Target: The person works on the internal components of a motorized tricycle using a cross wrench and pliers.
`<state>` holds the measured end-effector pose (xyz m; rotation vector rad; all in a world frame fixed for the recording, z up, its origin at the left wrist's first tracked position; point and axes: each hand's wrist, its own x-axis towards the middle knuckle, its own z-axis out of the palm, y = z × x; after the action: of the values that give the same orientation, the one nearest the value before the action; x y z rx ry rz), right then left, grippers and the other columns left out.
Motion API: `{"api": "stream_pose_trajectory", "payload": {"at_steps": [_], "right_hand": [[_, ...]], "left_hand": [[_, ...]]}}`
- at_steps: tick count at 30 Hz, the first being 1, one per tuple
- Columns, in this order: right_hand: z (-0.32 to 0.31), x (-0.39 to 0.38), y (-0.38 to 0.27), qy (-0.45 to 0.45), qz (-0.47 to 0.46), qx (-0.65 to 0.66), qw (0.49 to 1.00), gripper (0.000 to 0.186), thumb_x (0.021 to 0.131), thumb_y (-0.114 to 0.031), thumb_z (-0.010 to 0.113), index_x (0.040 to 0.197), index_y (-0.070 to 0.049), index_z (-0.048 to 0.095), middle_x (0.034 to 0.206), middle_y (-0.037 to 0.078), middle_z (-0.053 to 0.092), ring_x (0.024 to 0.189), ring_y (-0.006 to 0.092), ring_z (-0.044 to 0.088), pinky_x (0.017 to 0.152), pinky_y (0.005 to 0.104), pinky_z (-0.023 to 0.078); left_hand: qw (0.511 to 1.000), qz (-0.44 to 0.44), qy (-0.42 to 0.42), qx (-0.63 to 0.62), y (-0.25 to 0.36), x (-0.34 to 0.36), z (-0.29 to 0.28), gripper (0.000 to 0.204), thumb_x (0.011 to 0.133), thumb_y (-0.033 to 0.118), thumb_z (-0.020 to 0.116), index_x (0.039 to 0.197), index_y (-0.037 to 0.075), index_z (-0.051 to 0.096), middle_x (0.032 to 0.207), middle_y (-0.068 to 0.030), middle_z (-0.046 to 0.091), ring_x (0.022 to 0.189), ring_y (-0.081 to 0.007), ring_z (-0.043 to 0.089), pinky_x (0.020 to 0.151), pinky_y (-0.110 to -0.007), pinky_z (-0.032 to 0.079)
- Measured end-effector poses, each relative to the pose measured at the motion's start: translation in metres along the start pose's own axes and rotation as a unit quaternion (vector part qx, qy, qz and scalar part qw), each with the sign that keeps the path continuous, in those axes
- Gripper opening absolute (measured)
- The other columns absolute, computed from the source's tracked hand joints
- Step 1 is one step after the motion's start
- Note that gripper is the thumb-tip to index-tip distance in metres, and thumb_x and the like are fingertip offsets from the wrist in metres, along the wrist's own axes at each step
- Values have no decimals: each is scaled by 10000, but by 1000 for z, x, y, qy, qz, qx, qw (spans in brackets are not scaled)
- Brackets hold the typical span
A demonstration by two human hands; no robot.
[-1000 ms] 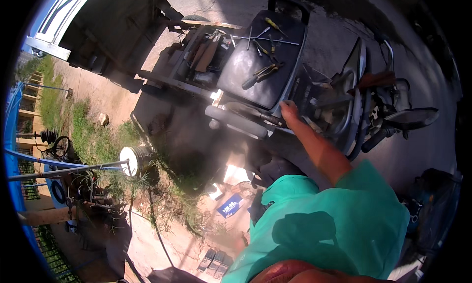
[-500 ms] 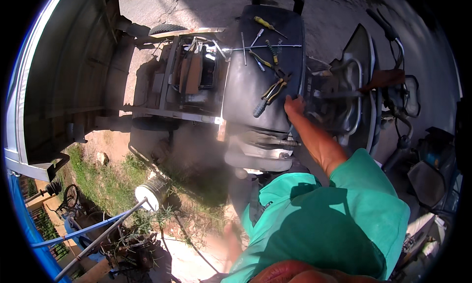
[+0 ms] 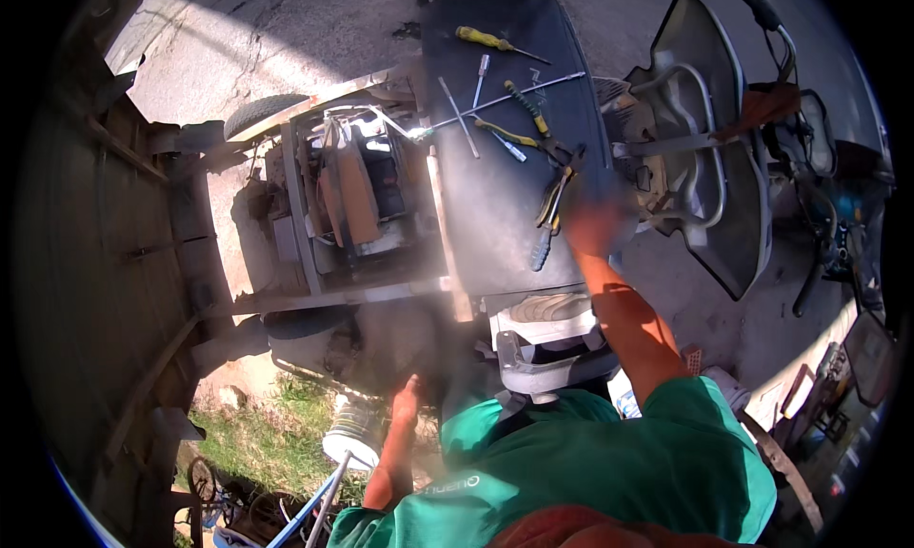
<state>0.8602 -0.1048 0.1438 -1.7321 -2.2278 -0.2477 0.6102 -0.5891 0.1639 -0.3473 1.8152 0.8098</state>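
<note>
Fingers of the right hand [image 3: 592,222] are blurred by motion in the head view, so how far they are spread cannot be told; nothing is clearly gripped. That hand is stretched forward over the right edge of a dark flat panel [image 3: 495,215], with the pliers [image 3: 555,194] touching or just beside its left edge. The pliers are laid with their long axis running from the blue-tipped handles near the person up and slightly right to the jaws. Their handles are yellow and black, and one pair of this kind is counted beside the hand.

Farther along the panel, one yellow-handled screwdriver [image 3: 495,41] is seen at the far end, pointing right. One cross-shaped wrench [image 3: 486,105] is laid across the middle, and a second pair of yellow-handled pliers [image 3: 528,134] lies just beyond the first. A few more slim tools are clustered there, too small to be named.

The left hand [image 3: 407,396] is hung low beside the body, well apart from the tools, its fingers loosely curled and nothing held. A green shirt [image 3: 590,462] is worn. To the left of the panel an open engine bay [image 3: 352,196] is seen, and to the right a motorcycle [image 3: 762,139] is parked.
</note>
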Motion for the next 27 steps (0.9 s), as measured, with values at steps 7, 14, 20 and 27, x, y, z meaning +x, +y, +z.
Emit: {"api": "stream_pose_trajectory", "payload": {"at_steps": [7,14,20,27], "right_hand": [[47,-26,21,-17,101,-71,992,468,884,-361,683,1220,-43,615,1179,184,605,1059,357,601,870,477,483],[2,20,-19,42,183,48,981,363,896,-339,676,1137,-71,634,1075,133,645,970,333,620,832,440,481],[-32,44,-22,51,140,44,988,275,881,-274,673,1067,-73,644,981,128,645,900,345,618,781,444,474],[-31,51,-22,113,164,84,976,270,822,-233,689,1031,-69,642,932,146,616,847,371,589,719,478,445]], "left_hand": [[949,292,-109,36,287,115,92,227,1003,165,601,1158,4,639,944,-77,696,773,-134,644,717,-276,522],[810,509,-101,273,450,70,262,341,951,242,630,1182,-7,662,1052,-133,715,995,-204,676,905,-321,502],[731,589,-116,325,478,63,352,290,911,228,651,1137,48,672,1080,-148,677,1009,-287,665,897,-382,508],[570,663,-16,485,486,87,387,252,829,180,661,1060,85,690,1093,-141,645,1060,-369,590,920,-461,479]]}}
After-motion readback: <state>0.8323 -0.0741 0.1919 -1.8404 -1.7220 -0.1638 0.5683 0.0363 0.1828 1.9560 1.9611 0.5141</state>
